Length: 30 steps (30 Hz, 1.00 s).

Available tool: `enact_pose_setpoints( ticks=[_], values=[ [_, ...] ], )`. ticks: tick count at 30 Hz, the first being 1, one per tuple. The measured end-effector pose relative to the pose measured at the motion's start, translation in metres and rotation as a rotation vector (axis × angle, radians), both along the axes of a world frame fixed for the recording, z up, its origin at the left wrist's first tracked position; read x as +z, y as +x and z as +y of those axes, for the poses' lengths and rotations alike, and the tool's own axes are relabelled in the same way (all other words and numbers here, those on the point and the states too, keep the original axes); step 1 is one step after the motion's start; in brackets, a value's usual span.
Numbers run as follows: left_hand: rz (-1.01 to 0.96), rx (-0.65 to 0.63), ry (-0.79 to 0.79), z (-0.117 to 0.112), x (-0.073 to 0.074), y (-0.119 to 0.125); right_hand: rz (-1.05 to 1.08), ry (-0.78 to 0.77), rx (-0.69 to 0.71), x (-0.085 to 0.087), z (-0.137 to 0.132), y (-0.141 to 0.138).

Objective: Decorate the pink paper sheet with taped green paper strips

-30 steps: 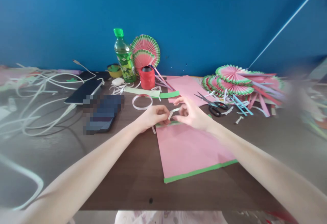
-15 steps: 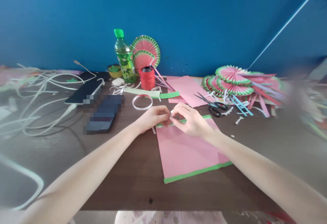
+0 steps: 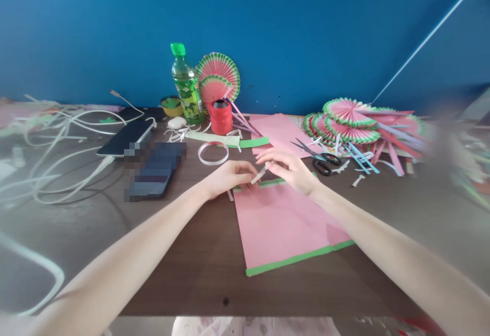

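Observation:
A pink sheet (image 3: 283, 223) with green strips along its near and far edges lies flat on the desk. Over its far edge, a short whitish strip (image 3: 260, 174), perhaps tape or its backing, stretches slantwise between my two hands. My left hand (image 3: 228, 177) pinches the strip's lower end, close to the sheet's far left corner. At the strip's upper end, my right hand (image 3: 291, 170) has its thumb and fingers closed on it, above the green border. Some fingertips of the left hand are hidden behind the strip.
Black scissors (image 3: 325, 162) lie to the right, before a pile of folded paper fans (image 3: 348, 119). A clear tape roll (image 3: 213, 153) rests beyond my left hand. A bottle (image 3: 186, 88), a red spool (image 3: 221, 118), more pink paper (image 3: 283, 132), phones and white cables (image 3: 69, 126) stand around.
My right hand has moved slightly up and right, away from the left, and its fingers have spread a little. The whitish strip now shows between the hands. The left hand has hardly moved.

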<state>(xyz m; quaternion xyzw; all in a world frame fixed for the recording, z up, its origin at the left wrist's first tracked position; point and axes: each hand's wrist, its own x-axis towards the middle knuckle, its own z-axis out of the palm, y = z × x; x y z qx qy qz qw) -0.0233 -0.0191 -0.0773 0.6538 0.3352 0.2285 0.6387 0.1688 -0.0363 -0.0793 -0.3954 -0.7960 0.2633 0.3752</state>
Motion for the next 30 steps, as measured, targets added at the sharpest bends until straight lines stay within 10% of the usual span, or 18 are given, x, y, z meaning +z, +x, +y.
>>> enact_pose_setpoints(
  ticks=[30],
  values=[
    [0.077, -0.110, 0.004, 0.001, 0.005, -0.004, -0.225, -0.220, 0.147, 0.009, 0.002, 0.005]
  ],
)
